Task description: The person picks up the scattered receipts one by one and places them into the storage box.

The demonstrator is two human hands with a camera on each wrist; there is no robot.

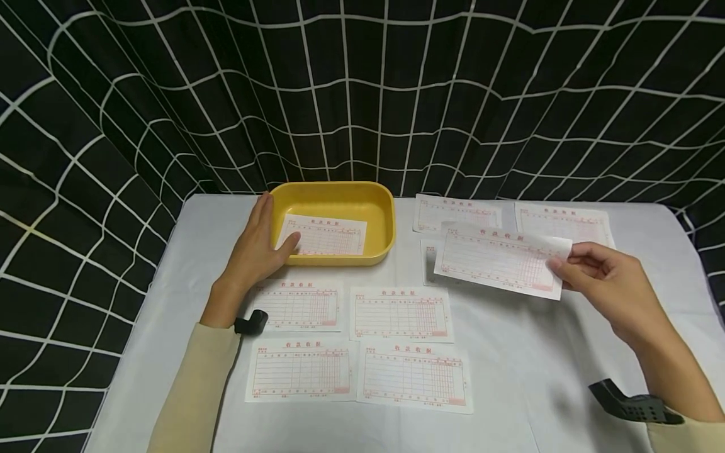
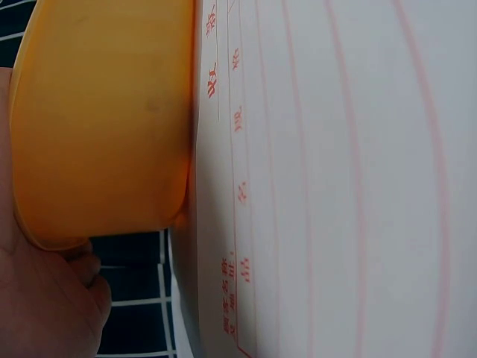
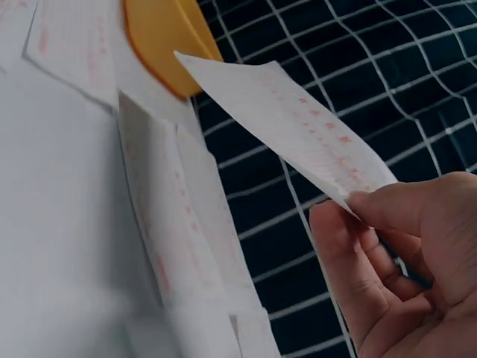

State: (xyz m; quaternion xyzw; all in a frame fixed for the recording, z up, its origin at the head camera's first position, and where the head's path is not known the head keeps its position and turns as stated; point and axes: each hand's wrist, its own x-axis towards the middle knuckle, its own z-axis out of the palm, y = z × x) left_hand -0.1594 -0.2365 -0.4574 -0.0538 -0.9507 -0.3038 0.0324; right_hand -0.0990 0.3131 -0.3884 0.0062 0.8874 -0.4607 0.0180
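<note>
My right hand (image 1: 608, 283) pinches the right end of a white receipt slip (image 1: 498, 258) with red print, between thumb and fingers. The slip hangs tilted above the table, partly covering another receipt. In the right wrist view, the held slip (image 3: 291, 123) stretches away from the thumb. My left hand (image 1: 255, 248) holds the left front corner of a yellow plastic tray (image 1: 340, 260). Its fingers lie along the outer left wall, and its thumb reaches over the front rim. Inside the tray is one receipt (image 1: 325, 236), partly hidden by the thumb.
In front of the tray, receipts (image 1: 402, 314) lie in two rows on the white-covered table (image 1: 510, 377). More lie at the back right, including one receipt (image 1: 566, 223) near the table's far edge. A black curtain with white grid lines (image 1: 362, 94) stands behind.
</note>
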